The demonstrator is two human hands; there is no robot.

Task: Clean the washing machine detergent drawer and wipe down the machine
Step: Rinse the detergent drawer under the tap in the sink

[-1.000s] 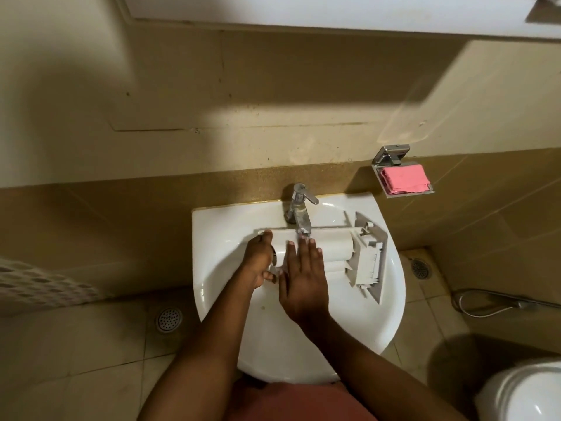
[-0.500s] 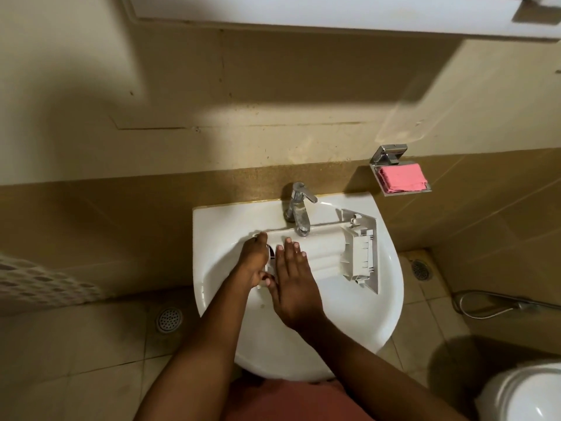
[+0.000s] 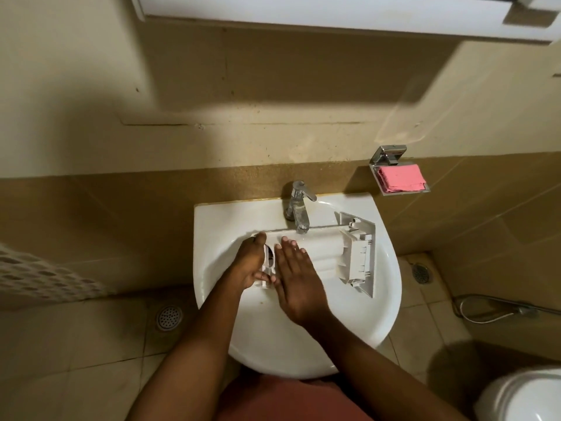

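The detergent drawer (image 3: 324, 253) lies across the sink (image 3: 212, 214) near its back edge, under the tap (image 3: 297, 208) — the rinsing step, I'd say. The left hand (image 3: 250, 262) grips its left end; the right hand (image 3: 296, 281) lies flat, fingers straight. Next comes rubbing the compartments — a firm hold needed.

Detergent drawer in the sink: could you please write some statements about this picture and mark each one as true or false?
1. The detergent drawer lies across the washbasin, under the tap. True.
2. The left hand holds a sponge. False: it grips the left end of the drawer.
3. The right hand lies on the drawer with straight fingers. True.
4. The soap dish on the wall is empty. False: a pink cloth lies in it.
5. The drawer's front panel is at the left end. False: it is at the right end.
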